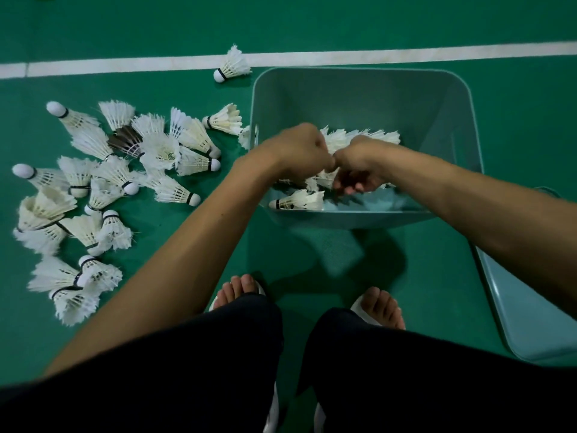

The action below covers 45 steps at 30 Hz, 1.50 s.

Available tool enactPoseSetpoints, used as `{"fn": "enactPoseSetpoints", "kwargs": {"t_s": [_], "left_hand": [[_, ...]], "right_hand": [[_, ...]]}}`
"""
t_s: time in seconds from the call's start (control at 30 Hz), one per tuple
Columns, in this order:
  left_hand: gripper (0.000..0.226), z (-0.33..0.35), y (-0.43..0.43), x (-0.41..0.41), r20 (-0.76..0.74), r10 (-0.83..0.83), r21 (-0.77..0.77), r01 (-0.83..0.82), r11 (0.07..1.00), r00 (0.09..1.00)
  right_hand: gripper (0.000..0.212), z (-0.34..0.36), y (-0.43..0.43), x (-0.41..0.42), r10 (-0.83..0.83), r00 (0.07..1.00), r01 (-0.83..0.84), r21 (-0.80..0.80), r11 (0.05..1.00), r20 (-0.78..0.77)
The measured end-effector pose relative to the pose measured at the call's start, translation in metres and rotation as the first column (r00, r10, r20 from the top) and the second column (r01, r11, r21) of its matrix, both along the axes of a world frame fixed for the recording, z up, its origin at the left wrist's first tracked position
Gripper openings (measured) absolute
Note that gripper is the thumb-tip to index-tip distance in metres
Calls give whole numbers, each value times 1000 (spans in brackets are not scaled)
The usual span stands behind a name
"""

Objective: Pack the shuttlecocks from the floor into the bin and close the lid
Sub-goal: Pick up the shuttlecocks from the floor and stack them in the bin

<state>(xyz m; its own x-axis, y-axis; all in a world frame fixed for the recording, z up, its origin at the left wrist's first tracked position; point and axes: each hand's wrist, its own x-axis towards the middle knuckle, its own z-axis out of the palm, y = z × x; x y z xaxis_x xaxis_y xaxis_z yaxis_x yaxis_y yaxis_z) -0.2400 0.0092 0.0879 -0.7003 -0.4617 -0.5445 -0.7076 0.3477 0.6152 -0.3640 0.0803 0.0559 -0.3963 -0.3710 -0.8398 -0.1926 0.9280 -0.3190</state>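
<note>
A pale blue-grey bin [362, 71] stands open on the green floor. Several white feather shuttlecocks [298, 201] lie inside it. Both hands hang over the bin's near half and touch at the knuckles. My left hand [301, 151] shows its back with the fingers curled under, so whatever it holds is hidden. My right hand [359, 173] has loosely curled fingers pointing down above the feathers, and nothing is plainly in its grip. To the left of the bin, a large pile of shuttlecocks [103, 189] is spread over the floor. The bin's lid [530, 307] lies flat on the floor at the right.
One shuttlecock [232, 65] lies alone on the white court line [406, 56] beyond the bin's far left corner. My two feet in white sandals [379, 304] stand just in front of the bin. My dark trouser legs fill the bottom of the view.
</note>
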Motion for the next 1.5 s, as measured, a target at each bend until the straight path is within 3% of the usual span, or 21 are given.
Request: {"fn": "enactPoseSetpoints", "kwargs": {"t_s": [0.13,0.27,0.37,0.47,0.53,0.63,0.73,0.83,0.93,1.03,1.13,1.23,1.37,1.5], "left_hand": [[10,42,-4,28,-370,190,-50,-224,973,909],[11,53,-13,70,-533,412,-45,-510,859,739],[13,39,-20,110,-604,561,-102,-753,650,567],[17,-3,-28,152,-483,763,-122,-896,427,430],[36,-38,-35,175,-297,865,-126,-915,384,404],[63,-75,-44,195,-49,913,-133,-909,396,405],[81,-96,-51,195,19,913,-112,-906,407,408],[84,-113,-65,186,-15,919,-96,-916,390,393],[88,-129,-81,174,-27,946,-124,-940,317,323],[74,-143,-89,168,-51,956,-163,-947,278,290],[53,-153,-95,172,-81,967,-106,-967,233,242],[56,-154,-98,183,-45,990,-26,-991,134,135],[55,-149,-85,195,-88,991,-7,-995,98,98],[60,-143,-63,204,-77,991,-35,-994,107,109]], "right_hand": [[25,49,-2,10,-48,998,41,-239,970,-27],[19,89,-20,47,-132,991,104,-494,863,-23],[12,102,-40,88,-163,986,138,-629,765,18],[9,100,-52,135,-96,991,133,-687,714,93],[12,86,-55,166,9,1000,12,-678,735,28],[18,53,-62,202,220,965,-261,-595,760,-142],[15,16,-60,217,439,853,-520,-402,754,-281],[41,-18,-52,219,600,682,-714,-201,671,-419],[48,-44,-56,216,561,642,-735,-213,644,-523],[58,-62,-76,213,484,636,-737,-290,610,-601],[57,-70,-100,216,471,601,-768,-305,562,-646],[61,-77,-110,218,538,544,-815,-253,521,-644],[64,-81,-105,222,548,457,-857,-183,482,-701],[58,-74,-95,225,488,470,-840,-202,504,-736]]}}
